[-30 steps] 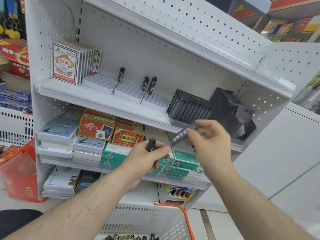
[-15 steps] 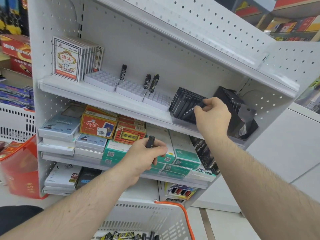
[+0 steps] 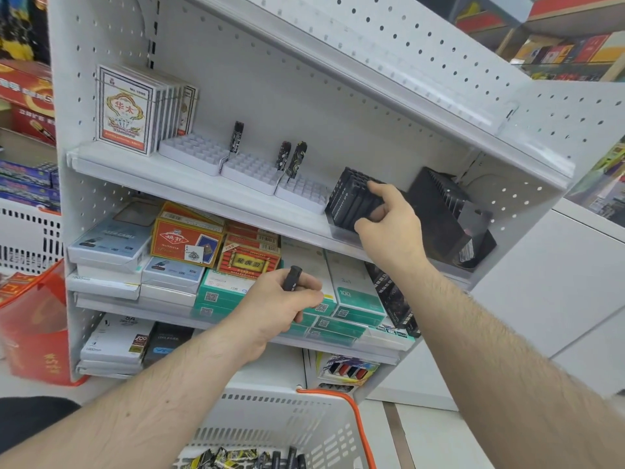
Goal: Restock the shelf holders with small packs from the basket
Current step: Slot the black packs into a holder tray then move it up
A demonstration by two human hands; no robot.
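Playing-card decks [image 3: 123, 108] stand at ten o'clock on the upper shelf; green boxes [image 3: 358, 296] at centre; a red bucket [image 3: 32, 330] at eight o'clock.

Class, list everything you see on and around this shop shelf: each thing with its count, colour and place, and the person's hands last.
card packs: several, white, top shelf left
grid holders: three, white, top shelf middle
patterned packs: three, dark, upright in grid holders
black packs: one row, top shelf right
boxes: many, mixed colours, middle shelf
basket: one, white, below
left hand: grips one black pack
right hand: on black packs
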